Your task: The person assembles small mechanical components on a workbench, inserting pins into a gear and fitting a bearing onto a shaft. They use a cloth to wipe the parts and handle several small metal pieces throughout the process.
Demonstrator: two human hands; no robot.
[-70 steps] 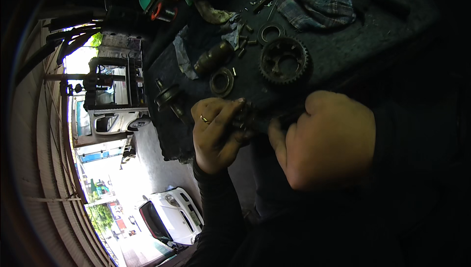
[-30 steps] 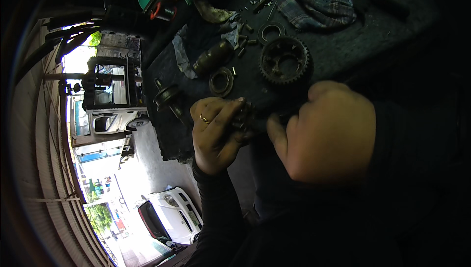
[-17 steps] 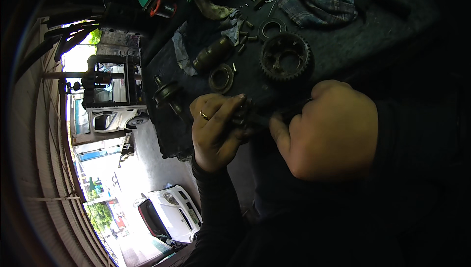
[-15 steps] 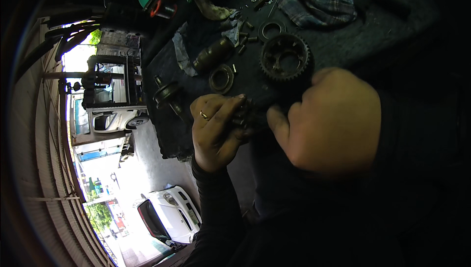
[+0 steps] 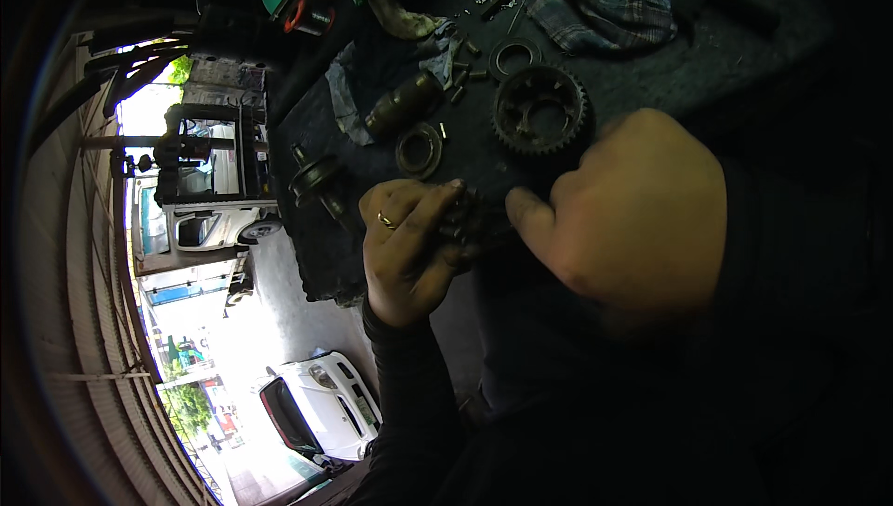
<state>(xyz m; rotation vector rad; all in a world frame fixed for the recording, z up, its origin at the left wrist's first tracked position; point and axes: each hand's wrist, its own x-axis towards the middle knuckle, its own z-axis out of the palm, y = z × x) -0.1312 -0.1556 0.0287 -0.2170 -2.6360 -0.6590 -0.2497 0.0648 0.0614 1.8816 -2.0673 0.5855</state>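
Note:
My left hand (image 5: pixel 407 247), with a ring on one finger, is curled around a small dark metal part (image 5: pixel 471 223) held over the dark workbench (image 5: pixel 707 69). My right hand (image 5: pixel 625 211) meets it from the right, thumb and fingertips pressed on the same part. Most of the part is hidden between the fingers, so its shape is unclear. A large toothed gear (image 5: pixel 541 113) lies flat on the bench just beyond my hands.
On the bench lie a bearing ring (image 5: pixel 419 149), a thin ring (image 5: pixel 513 56), a brown cylinder (image 5: pixel 402 104), a shaft piece (image 5: pixel 319 184), a plaid cloth (image 5: pixel 609 4) and a grey rag (image 5: pixel 352 78). At left, the street shows a white car (image 5: pixel 319 404) and a truck (image 5: pixel 200 185).
Both hands stay on the small part. My right hand has shifted slightly left and up, its fingers working at the part; my left hand is almost still.

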